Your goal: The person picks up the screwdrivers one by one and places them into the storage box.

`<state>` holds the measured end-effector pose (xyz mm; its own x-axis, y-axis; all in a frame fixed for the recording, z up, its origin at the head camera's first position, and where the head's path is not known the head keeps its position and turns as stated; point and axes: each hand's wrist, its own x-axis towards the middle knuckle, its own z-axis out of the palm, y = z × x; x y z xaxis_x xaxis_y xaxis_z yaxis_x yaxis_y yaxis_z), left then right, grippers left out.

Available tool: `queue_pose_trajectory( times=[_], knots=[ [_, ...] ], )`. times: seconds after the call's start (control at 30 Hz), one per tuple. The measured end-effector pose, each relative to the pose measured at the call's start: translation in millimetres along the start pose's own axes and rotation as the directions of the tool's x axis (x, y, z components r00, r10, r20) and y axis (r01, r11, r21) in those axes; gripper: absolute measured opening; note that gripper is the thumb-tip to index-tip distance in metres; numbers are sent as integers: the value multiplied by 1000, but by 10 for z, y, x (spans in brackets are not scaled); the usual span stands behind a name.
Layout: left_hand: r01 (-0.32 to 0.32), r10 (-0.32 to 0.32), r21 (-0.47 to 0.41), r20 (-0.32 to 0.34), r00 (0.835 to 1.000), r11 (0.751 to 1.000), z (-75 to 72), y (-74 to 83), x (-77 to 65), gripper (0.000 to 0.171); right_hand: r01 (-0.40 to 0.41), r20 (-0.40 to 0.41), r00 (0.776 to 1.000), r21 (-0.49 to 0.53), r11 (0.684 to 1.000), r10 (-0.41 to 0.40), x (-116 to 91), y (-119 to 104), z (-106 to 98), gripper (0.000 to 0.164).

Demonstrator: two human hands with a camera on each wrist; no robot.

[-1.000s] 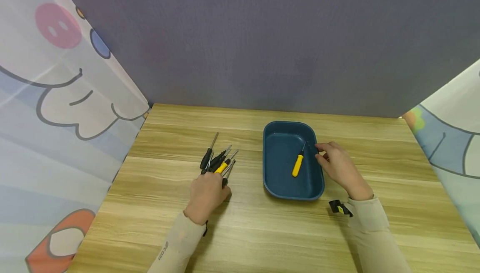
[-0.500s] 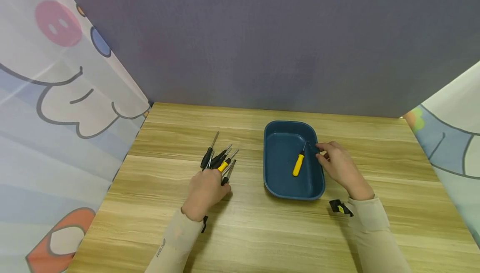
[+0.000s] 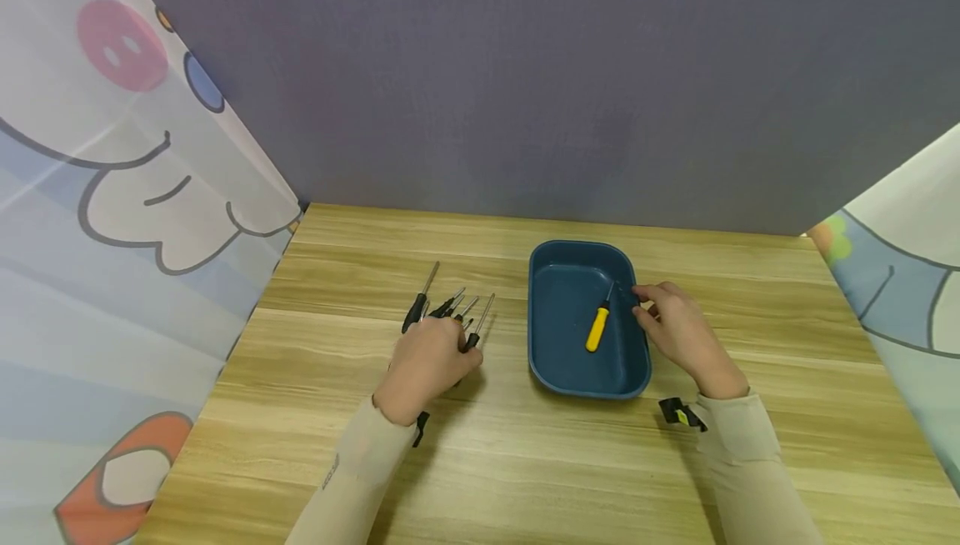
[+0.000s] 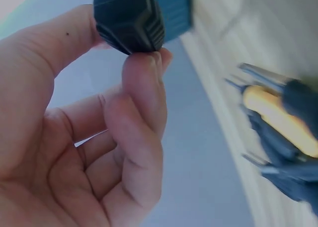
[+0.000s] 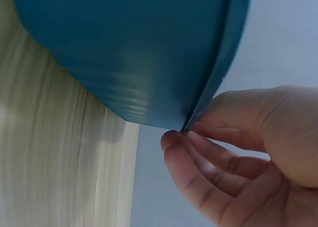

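Note:
My left hand (image 3: 427,362) pinches the black handle of a screwdriver (image 4: 130,19) between thumb and fingers, its metal shaft pointing away toward the back. Behind and beside that hand lies a pile of screwdrivers (image 3: 415,313), black-handled and yellow-handled, partly hidden by the hand. With thumb and fingertips my right hand (image 3: 678,332) pinches the right rim of a dark blue tray (image 3: 532,320); the right wrist view shows the grip at the rim's edge. Inside the tray rests a yellow-handled screwdriver (image 3: 597,329), its tip toward the far right.
The tray stands on a wood-grain table (image 3: 480,462), right of the pile. A grey panel (image 3: 525,87) rises at the table's back edge. Patterned curtains (image 3: 150,295) hang at the left and right sides.
My left hand has picked a black-handled screwdriver from the pile and shifted slightly right and up with it. My right hand stays at the tray's rim.

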<state>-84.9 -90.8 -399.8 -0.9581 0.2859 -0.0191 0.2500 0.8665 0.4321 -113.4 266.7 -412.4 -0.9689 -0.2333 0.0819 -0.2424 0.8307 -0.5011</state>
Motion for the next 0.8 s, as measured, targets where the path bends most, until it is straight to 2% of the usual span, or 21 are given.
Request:
queue_pose_trajectory(
  times=[0.23, 0.57, 0.73, 0.8],
  knots=[
    [-119, 119, -31, 7, 993, 992, -65, 222, 264, 51, -1, 3, 1000, -6, 1000, 1, 8, 10, 8, 35],
    [-177, 180, -42, 99, 979, 983, -51, 606, 720, 55, 9, 1, 1000, -1, 1000, -9, 25, 18, -6, 34],
    [-230, 235, -57, 106, 966, 971, 17, 820, 917, 57, 9, -3, 1000, 2, 1000, -9, 16, 33, 9, 34],
    [-232, 238, -60, 115, 965, 971, 62, 894, 990, 57, 7, -2, 1000, 5, 1000, -7, 14, 35, 13, 34]
  ],
)
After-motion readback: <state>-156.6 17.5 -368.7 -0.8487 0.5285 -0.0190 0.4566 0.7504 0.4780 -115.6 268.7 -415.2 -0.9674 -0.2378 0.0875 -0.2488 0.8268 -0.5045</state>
